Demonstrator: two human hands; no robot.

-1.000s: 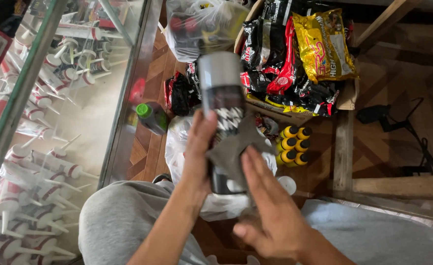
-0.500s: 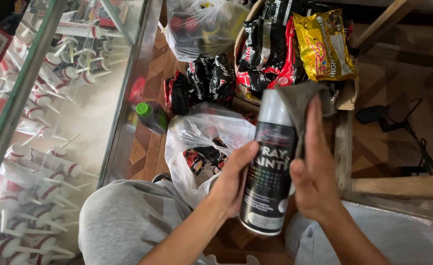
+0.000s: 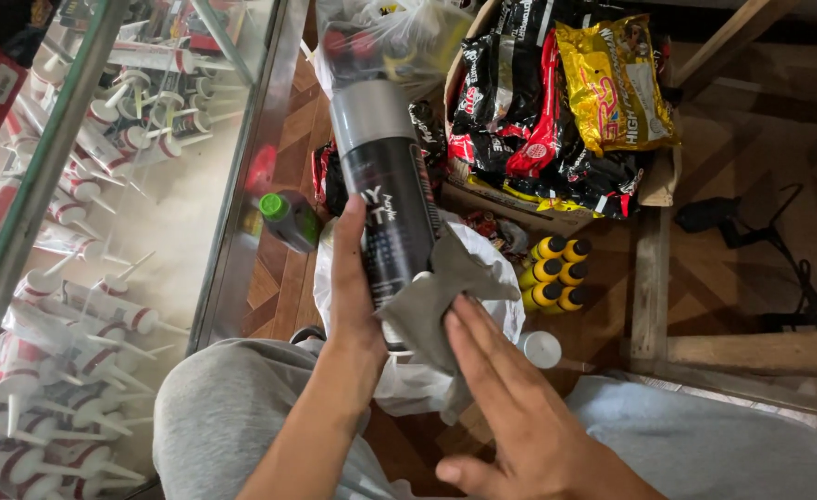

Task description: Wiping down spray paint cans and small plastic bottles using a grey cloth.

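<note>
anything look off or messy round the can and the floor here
Nothing looks spilled or broken. The black spray can is tilted in the left hand, with a crumpled grey cloth pressed on it by the right hand. A green-capped bottle lies on its side on the wooden floor.

Dim, warm indoor light; pale glare across the glass case (image 3: 149, 213); slight motion blur; corners stretched by wide-angle distortion.
</note>
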